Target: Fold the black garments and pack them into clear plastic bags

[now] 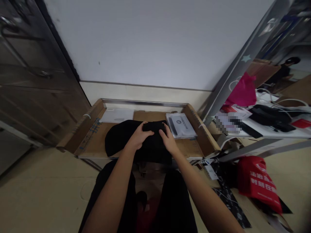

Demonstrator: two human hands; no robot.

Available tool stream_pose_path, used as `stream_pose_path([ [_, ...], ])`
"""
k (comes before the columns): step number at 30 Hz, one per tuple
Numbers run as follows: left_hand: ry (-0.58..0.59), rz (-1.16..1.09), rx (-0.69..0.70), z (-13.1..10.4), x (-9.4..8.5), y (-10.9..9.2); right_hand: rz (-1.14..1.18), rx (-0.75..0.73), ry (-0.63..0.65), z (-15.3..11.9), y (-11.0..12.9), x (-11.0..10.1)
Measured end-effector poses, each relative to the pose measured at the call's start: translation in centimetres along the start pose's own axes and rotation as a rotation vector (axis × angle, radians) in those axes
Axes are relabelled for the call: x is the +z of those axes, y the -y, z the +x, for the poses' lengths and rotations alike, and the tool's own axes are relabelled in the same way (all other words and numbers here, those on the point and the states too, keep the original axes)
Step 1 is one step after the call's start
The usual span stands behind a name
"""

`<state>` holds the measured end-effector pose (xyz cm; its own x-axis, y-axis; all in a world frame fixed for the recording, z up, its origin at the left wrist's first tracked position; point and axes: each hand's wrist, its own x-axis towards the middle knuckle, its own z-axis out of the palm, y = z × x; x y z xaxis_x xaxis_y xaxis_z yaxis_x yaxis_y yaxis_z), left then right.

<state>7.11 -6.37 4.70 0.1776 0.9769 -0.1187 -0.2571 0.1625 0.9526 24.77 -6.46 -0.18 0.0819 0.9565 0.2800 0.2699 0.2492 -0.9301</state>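
A black item that looks like cloth [152, 150] lies across the front half of a cardboard-lined table and hangs a little over its near edge. Its rounded left part spreads flat, and the dark surface hides any seams or folds. My left hand [139, 137] grips a raised, bunched part of it, thumb on the near side. On the other end of that part, my right hand [168, 139] is closed with its thumb pointing inward. Beside my right hand rests a clear plastic packet [183, 126] with dark printing. A white flat packet [116, 115] lies at the back left.
Upright cardboard flaps [198, 126] wall the table's sides. A metal door [36, 81] stands at left, a white board [150, 42] ahead. To the right, a white desk [272, 131] carries a black case and pink bag; a red bag [259, 183] sits below. A person [286, 69] is farther back.
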Motion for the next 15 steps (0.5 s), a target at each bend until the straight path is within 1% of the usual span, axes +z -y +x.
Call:
stream_pose_path([
  [3,0.004,0.04,0.086,-0.2,-0.4,-0.3,0.029,0.055,0.009,-0.1,0.5,-0.3],
  [5,-0.007,0.103,0.124,-0.3,-0.5,-0.5,0.095,0.1,0.038,-0.2,1.2,-0.5],
  [7,-0.024,0.192,0.15,-0.3,-0.6,-0.7,0.211,0.142,0.072,-0.2,2.1,-0.8],
  [10,-0.026,0.274,0.185,-0.3,-0.8,-0.9,0.42,0.209,0.05,0.2,3.6,-0.9],
  [12,0.0,0.237,0.199,-0.3,-0.9,-1.0,0.541,0.261,0.028,0.7,4.4,-0.8],
  [13,0.015,0.2,0.2,-0.2,-1.0,-1.0,0.586,0.307,0.038,1.0,4.7,-0.9],
  [15,0.042,0.129,0.196,-0.2,-1.1,-0.9,0.639,0.468,0.121,1.7,4.9,-1.0],
])
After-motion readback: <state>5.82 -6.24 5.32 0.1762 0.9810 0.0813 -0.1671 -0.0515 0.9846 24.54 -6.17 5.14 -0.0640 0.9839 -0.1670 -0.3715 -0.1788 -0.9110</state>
